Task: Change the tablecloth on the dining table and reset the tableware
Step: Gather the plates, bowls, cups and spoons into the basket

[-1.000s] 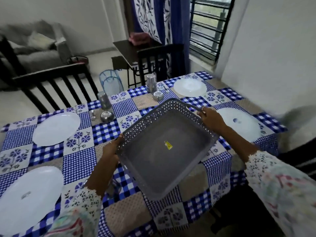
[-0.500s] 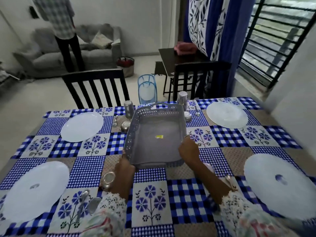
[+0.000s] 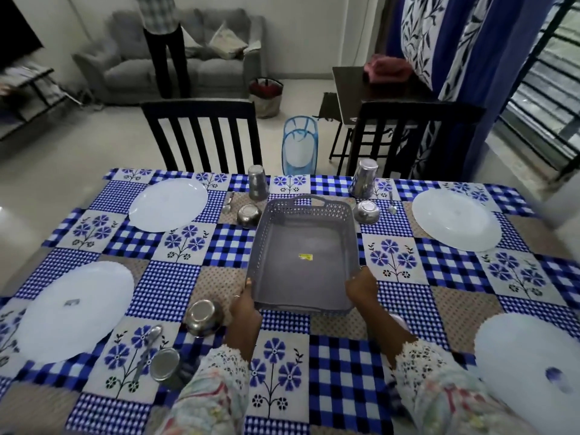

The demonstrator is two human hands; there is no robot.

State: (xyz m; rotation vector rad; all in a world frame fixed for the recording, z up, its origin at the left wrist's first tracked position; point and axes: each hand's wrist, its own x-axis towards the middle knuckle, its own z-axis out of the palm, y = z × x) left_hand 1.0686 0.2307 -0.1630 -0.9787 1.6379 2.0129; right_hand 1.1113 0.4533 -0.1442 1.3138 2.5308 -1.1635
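Both hands grip the near corners of the empty basket, left hand, right hand; it sits mid-desk on the cloth. Risk: sliding it far could knock the steel bowls or tumblers flanking its far end.

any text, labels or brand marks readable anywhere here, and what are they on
Nothing here can be read.
Yellow sticker on the floor of the grey basket: print too small and blurred to read.
Grey mark on the near left plate: blurred, unreadable.
Blue mark on the near right plate: blurred, unreadable.
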